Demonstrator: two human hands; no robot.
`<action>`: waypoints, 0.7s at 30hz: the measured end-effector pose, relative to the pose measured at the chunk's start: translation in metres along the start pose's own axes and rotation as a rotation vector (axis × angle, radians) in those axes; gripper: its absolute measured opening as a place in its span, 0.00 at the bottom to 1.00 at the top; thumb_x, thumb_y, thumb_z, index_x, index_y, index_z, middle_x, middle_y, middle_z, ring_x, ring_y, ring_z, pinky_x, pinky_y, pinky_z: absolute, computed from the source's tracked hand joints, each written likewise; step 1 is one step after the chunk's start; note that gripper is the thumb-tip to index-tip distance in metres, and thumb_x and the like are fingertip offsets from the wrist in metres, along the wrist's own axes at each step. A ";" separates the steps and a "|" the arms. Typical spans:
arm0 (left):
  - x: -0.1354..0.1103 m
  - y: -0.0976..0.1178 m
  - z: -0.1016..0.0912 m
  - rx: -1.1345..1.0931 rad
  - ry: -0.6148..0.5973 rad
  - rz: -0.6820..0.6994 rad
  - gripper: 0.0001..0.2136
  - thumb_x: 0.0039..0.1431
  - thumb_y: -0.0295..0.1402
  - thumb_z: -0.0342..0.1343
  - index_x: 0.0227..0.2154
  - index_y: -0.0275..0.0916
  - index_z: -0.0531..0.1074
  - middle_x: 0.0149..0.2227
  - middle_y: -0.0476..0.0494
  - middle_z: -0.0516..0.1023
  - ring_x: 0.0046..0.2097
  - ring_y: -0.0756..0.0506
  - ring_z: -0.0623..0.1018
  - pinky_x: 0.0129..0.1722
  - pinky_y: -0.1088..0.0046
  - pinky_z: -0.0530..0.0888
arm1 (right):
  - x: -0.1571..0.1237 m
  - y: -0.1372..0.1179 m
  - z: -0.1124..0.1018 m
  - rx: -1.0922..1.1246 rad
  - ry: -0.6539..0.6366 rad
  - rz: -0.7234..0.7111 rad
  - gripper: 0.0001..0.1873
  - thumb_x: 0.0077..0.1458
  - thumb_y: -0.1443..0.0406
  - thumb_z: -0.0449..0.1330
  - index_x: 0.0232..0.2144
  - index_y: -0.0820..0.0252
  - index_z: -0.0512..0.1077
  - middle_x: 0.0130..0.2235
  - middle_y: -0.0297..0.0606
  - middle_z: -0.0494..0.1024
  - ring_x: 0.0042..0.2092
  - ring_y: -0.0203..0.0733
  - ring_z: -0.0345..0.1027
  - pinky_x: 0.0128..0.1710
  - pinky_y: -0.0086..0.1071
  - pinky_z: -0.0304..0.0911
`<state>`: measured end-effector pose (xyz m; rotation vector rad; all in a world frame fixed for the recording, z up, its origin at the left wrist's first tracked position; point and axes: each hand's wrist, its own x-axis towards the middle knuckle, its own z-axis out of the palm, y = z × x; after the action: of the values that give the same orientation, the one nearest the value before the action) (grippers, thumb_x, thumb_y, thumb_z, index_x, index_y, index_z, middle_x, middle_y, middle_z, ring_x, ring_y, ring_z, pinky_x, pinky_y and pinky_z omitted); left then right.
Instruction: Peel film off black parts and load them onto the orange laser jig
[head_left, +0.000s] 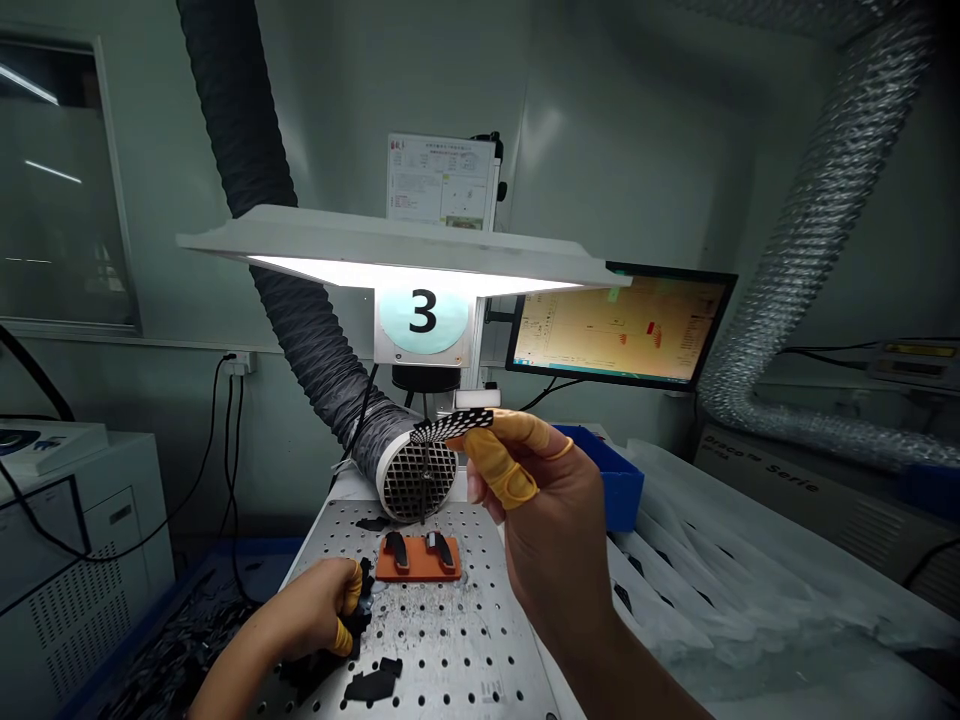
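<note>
My right hand (541, 510), with yellow finger cots on thumb and fingers, is raised in front of me and pinches a fanned stack of thin black parts (452, 426) with pale edges. My left hand (319, 605), also in finger cots, rests low on the perforated metal table (450, 640), fingers closed on black pieces (361, 598) at its tips. An orange fixture (418, 558) with two black parts seated in it lies on the table between my hands, under the machine head.
A lit lamp panel (397, 250) hangs over a machine head marked 3 (422, 318). A black hose ends in a mesh vent (421, 480). A monitor (622, 325) and blue bin (611, 475) stand right. More black pieces (373, 682) lie near.
</note>
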<state>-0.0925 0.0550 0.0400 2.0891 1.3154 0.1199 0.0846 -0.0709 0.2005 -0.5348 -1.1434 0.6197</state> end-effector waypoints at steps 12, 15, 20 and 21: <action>-0.010 0.013 0.001 -0.129 -0.081 0.200 0.09 0.33 0.25 0.52 0.22 0.40 0.60 0.23 0.55 0.62 0.26 0.52 0.61 0.23 0.77 0.56 | 0.001 -0.002 -0.002 0.021 0.025 0.018 0.03 0.47 0.66 0.66 0.29 0.54 0.76 0.26 0.31 0.77 0.20 0.26 0.62 0.17 0.20 0.57; -0.007 0.015 0.003 -0.181 -0.088 0.231 0.09 0.34 0.26 0.53 0.24 0.39 0.62 0.24 0.54 0.63 0.26 0.52 0.62 0.24 0.78 0.57 | 0.002 -0.003 -0.004 0.001 0.036 0.017 0.03 0.47 0.65 0.66 0.28 0.55 0.75 0.25 0.32 0.77 0.20 0.26 0.61 0.16 0.20 0.56; -0.004 0.017 0.005 -0.201 -0.082 0.235 0.12 0.38 0.28 0.53 0.31 0.37 0.71 0.26 0.51 0.67 0.29 0.50 0.66 0.27 0.76 0.61 | 0.001 -0.009 -0.010 -0.070 0.023 0.003 0.04 0.48 0.66 0.64 0.29 0.57 0.73 0.25 0.31 0.74 0.20 0.27 0.60 0.16 0.21 0.54; -0.004 0.018 0.005 -0.199 -0.105 0.243 0.11 0.39 0.29 0.53 0.30 0.37 0.72 0.26 0.51 0.68 0.29 0.49 0.67 0.27 0.76 0.62 | 0.000 -0.009 -0.012 -0.102 0.004 0.014 0.04 0.48 0.67 0.64 0.29 0.58 0.73 0.24 0.31 0.73 0.21 0.27 0.60 0.17 0.21 0.55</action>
<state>-0.0789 0.0440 0.0472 2.0463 0.9447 0.2331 0.0975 -0.0787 0.2027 -0.6310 -1.1726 0.5742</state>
